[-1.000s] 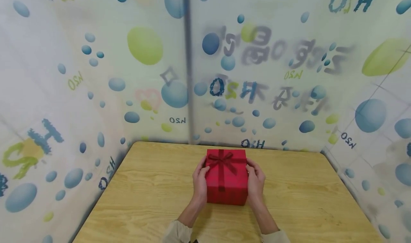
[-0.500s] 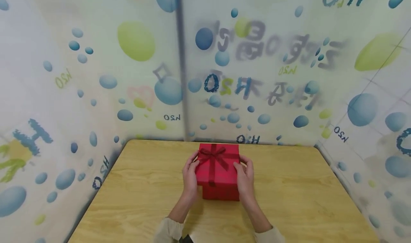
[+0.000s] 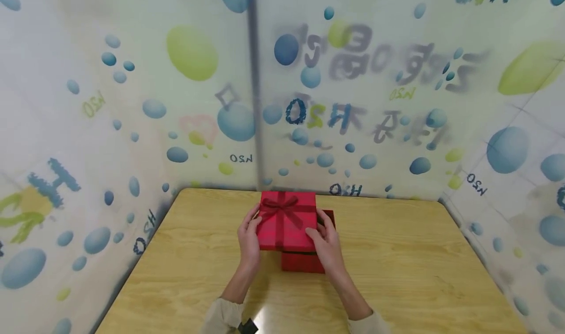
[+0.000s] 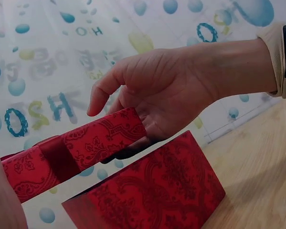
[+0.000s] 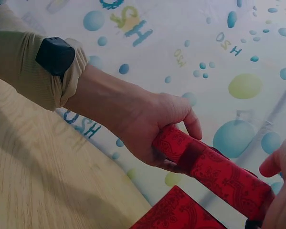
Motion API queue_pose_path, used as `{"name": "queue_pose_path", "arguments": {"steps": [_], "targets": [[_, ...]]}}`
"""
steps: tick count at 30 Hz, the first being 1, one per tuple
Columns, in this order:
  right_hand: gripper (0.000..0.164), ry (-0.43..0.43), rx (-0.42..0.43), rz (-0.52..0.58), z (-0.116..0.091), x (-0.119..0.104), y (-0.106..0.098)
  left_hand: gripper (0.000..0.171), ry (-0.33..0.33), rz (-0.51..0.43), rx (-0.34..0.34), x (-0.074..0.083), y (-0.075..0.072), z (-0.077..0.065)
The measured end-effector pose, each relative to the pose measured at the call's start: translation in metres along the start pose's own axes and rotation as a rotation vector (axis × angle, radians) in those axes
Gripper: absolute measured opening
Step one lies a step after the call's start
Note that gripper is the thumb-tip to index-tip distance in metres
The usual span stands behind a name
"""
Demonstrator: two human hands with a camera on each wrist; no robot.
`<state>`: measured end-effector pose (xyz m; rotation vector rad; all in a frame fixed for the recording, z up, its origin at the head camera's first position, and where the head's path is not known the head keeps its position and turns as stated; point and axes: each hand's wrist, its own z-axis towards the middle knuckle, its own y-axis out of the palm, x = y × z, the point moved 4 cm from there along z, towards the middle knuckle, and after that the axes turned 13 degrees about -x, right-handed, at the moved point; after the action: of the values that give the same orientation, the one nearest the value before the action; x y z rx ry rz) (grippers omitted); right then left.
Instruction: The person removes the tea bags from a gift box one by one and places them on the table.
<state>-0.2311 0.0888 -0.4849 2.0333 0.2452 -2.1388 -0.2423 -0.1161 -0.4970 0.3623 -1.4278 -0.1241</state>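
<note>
A red gift box lid point(image 3: 293, 231) with a dark red ribbon bow is raised above its red patterned box base point(image 3: 304, 262) and shifted left of it. My left hand point(image 3: 249, 241) grips the lid's left side, its thumb at the top edge. On the opposite side my right hand point(image 3: 327, 245) holds the lid, thumb over the top edge and fingers lower down. In the left wrist view a gap shows between the lid point(image 4: 100, 143) and the base point(image 4: 157, 191), which stands on the table. The base's inside is mostly hidden by the lid.
The wooden table point(image 3: 198, 275) extends on both sides of the box. Behind it stand wall sheets point(image 3: 375, 79) printed with blue and green bubbles and lettering. A black device point(image 5: 56, 56) sits on the left sleeve's cuff.
The lid was over the base one second ago. Both hands have lifted it off and carried it left, uncovering the base's right side. The base stays on the table.
</note>
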Motion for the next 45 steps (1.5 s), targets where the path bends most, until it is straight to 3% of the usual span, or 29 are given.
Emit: {"name": "queue_pose_path", "arguments": {"steps": [7,12,20,32,38,45], "targets": [[0.069,-0.019,-0.061,-0.068,0.002,0.001,0.020,0.041,-0.034,0.035,0.032,0.003,-0.023,-0.001],[0.074,-0.045,-0.135,-0.108,0.006,0.000,0.034,0.040,-0.028,0.010,0.044,0.009,-0.041,0.000],[0.084,0.003,-0.270,-0.095,0.009,0.002,0.053,0.039,-0.036,0.021,0.091,0.017,-0.066,0.001],[0.105,-0.086,-0.412,-0.127,0.015,-0.001,0.084,0.044,-0.041,0.075,0.107,0.022,-0.091,-0.002],[0.108,-0.135,-0.406,-0.208,0.019,0.004,0.099,0.044,-0.056,0.102,0.135,0.021,-0.106,-0.004],[0.108,-0.104,-0.396,-0.215,0.023,0.020,0.111,0.041,-0.078,0.126,0.210,0.011,-0.124,-0.002]]}}
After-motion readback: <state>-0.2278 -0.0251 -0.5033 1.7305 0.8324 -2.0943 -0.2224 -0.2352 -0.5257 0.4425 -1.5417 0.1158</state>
